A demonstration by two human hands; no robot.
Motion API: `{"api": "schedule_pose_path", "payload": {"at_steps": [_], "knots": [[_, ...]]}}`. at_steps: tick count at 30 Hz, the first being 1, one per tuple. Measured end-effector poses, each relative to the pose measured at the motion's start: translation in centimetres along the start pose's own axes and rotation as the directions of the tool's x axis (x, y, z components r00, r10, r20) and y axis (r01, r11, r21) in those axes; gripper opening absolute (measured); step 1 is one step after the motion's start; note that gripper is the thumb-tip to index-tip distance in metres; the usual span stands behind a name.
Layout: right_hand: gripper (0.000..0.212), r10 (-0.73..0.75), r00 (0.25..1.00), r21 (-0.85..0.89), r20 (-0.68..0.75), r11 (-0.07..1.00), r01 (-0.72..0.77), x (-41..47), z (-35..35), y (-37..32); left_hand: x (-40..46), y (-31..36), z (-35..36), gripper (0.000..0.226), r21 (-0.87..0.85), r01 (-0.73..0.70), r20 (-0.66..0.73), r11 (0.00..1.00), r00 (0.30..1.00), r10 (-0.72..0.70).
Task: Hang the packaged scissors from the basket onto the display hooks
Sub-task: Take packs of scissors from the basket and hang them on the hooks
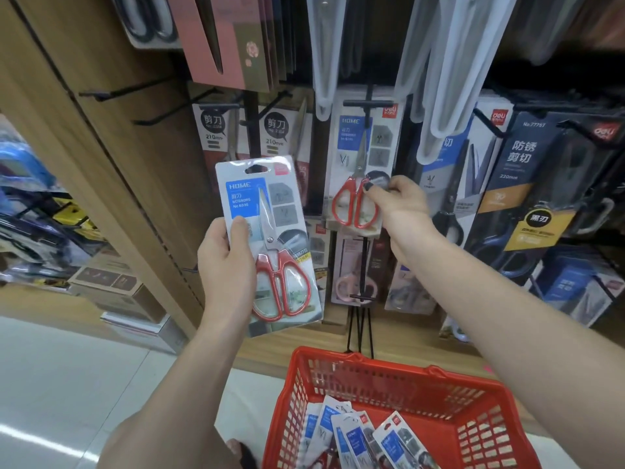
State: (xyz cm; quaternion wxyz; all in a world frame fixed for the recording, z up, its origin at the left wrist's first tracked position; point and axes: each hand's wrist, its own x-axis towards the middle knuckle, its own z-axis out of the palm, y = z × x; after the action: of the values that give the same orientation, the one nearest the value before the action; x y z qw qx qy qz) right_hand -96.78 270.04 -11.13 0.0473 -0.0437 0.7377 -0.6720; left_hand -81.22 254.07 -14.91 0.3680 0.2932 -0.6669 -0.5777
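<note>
My left hand [225, 255] grips a packaged pair of red-handled scissors [270, 238] by its left edge, held upright in front of the display. A second, matching pack [363, 164] hangs on a black display hook [363, 103]. My right hand [399, 198] pinches this hanging pack at its right edge, near the red handles. Below, the red basket [473, 394] holds several more scissor packs [358, 438] lying in its bottom.
Other scissor packs hang all around: black and white ones [216, 130] to the left, dark blue ones [527, 170] to the right, pink ones [223, 38] above. Two bare black hooks [111, 93] jut from the wooden panel [101, 157] at left. Cardboard boxes [115, 286] stand on the floor.
</note>
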Motion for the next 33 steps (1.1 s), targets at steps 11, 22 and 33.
{"api": "schedule_pose_path", "payload": {"at_steps": [11, 22, 33], "knots": [[0.054, 0.042, 0.993, -0.482, 0.114, 0.876, 0.018, -0.5, -0.3, -1.0, -2.7, 2.4, 2.4, 0.02, -0.018, -0.301, 0.29, 0.953, 0.911, 0.293], [0.033, -0.797, 0.417, -0.675, 0.437, 0.016, 0.738, -9.8, -9.9, -3.3, -1.8, 3.0, 3.5, 0.026, -0.06, -0.343, 0.293, 0.937, 0.892, 0.345], [0.059, -0.285, 0.605, -0.51, 0.744, -0.827, 0.237, -6.6, -7.5, -11.6, -1.6, 3.0, 5.1, 0.028, -0.104, -0.346, 0.311, 0.932, 0.879, 0.361]]}}
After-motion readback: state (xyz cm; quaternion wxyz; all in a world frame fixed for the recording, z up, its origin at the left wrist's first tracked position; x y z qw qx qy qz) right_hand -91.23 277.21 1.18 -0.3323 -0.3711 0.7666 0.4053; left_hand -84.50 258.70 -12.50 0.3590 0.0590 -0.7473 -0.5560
